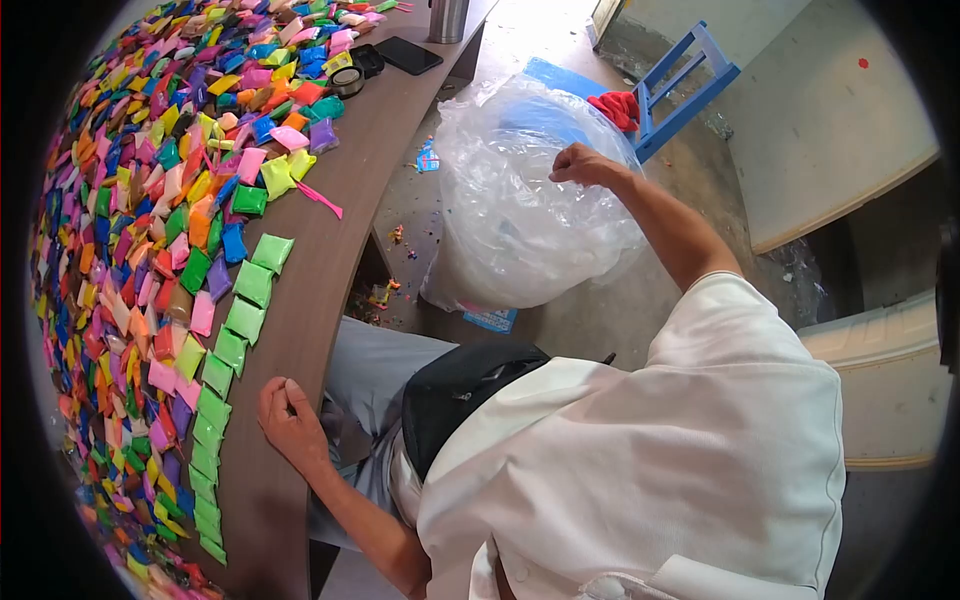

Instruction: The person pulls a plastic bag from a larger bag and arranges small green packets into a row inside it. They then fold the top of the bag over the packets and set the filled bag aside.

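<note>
My left hand [290, 415] is at the table's near edge beside a row of light green packets [243, 320], its fingers curled in and nothing visible in them. The packets are small, flat and shiny, laid edge to edge along the table. My right hand [585, 167] is over a large clear plastic bag [530, 225]. Its fingers are bent and pinched together; whether they grip the film or something small is hidden. The bag stands on the floor, and its whitish contents are blurred by the film.
Many colourful packets [130, 330] cover the far side of the brown table [270, 490]. A phone [408, 56], a metal flask [448, 20] and a round lid [347, 81] are at its upper end. A blue chair [690, 90] with a red cloth [617, 110] stands behind the bag.
</note>
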Motion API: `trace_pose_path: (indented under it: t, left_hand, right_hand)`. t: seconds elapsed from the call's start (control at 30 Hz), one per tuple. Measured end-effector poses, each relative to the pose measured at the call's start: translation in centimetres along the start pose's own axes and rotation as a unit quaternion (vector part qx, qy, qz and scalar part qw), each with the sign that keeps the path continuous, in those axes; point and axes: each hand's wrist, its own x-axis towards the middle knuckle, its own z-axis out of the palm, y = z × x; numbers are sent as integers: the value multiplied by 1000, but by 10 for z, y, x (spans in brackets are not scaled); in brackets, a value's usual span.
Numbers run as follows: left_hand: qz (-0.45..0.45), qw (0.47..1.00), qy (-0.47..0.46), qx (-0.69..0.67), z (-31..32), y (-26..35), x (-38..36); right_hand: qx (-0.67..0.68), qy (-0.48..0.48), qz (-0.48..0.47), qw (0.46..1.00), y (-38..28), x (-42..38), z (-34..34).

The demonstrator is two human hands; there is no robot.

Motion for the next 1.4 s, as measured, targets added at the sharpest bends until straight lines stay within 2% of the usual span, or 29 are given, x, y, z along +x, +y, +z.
trace_pose_path:
  t: [0.2, 0.3, 0.4, 0.5, 0.6, 0.7, 0.8, 0.87, 0.93, 1.03, 1.07, 1.13, 1.17, 1.23, 1.27, 1.3, 1.33, 1.37, 1.4]
  left_hand:
    - [3, 1000, 1, 4, -1, 1, -6]
    - [6, 1000, 7, 7, 2, 1, -5]
    - [6, 1000, 7, 5, 2, 1, -4]
    - [9, 1000, 6, 8, 1, 1, -2]
    - [9, 1000, 9, 4, 2, 0, -3]
    - [8, 1000, 9, 0, 3, -1, -2]
    - [9, 1000, 8, 1, 3, -1, -2]
    - [12, 1000, 7, 3, 3, -2, 0]
    - [13, 1000, 2, 13, 2, -2, 1]
    - [5, 1000, 4, 11, 3, -2, 3]
    - [1, 1000, 5, 8, 4, -1, 5]
    - [-108, 991, -38, -71, 7, 13, 9]
    - [-163, 979, -60, -108, 10, 23, 10]
    - [-94, 967, -111, -211, 23, 51, 21]
    - [-94, 952, -178, -230, 27, 71, 29]
    - [-93, 933, -244, -248, 32, 92, 38]
    - [-37, 925, -252, -282, 44, 111, 43]
    - [19, 913, -259, -315, 58, 124, 48]
    - [35, 906, -276, -317, 69, 133, 54]
  right_hand:
    - [94, -86, 40, 991, -24, -23, 27]
    - [156, -151, 14, 976, -26, -18, 30]
    - [214, -106, 27, 971, -32, -24, 30]
    - [336, -109, 40, 935, -20, -19, 25]
    - [176, -138, 36, 974, 2, -8, 19]
    - [-13, -99, 65, 993, 16, 1, 20]
    - [50, -57, 74, 994, 26, 8, 10]
    - [-40, -34, -16, 999, 43, 23, -7]
    - [201, 91, 72, 973, -3, -16, -13]
    - [422, 4, -44, 905, 6, -12, -42]
    - [317, 24, -64, 946, 8, -5, -48]
    - [351, 33, -159, 922, -2, -13, -46]
    - [320, 82, -188, 925, -10, -15, -39]
    - [247, 188, -232, 922, -25, -18, -24]
    - [373, 219, -88, 897, -74, -47, -8]
    - [485, 242, 60, 839, -101, -67, 4]
    - [535, 236, 41, 810, -94, -63, 16]
    - [534, 241, 47, 809, -103, -72, 23]
    - [533, 245, 55, 808, -116, -85, 29]
